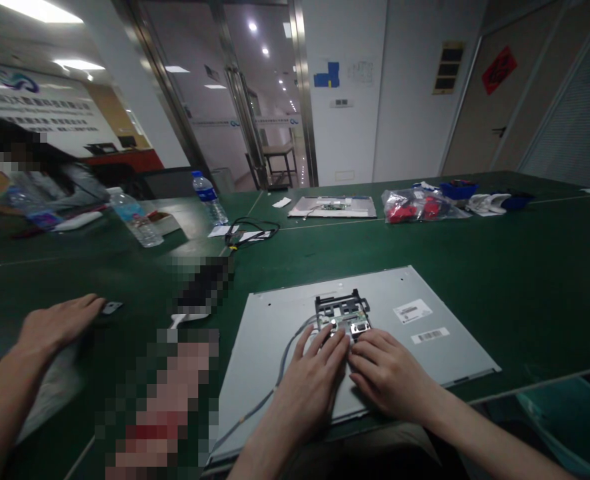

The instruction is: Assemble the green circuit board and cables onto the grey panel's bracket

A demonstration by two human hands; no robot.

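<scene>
The left hand (311, 380) and right hand (391, 375) lie side by side on a grey metal panel (439, 353) flat on the green desk (525, 267). Fingers of both are extended, gripping nothing, their tips pressing a small circuit board (351, 326) mounted below a black bracket (342, 307). A grey cable (279, 373) runs leftward from the board.
</scene>
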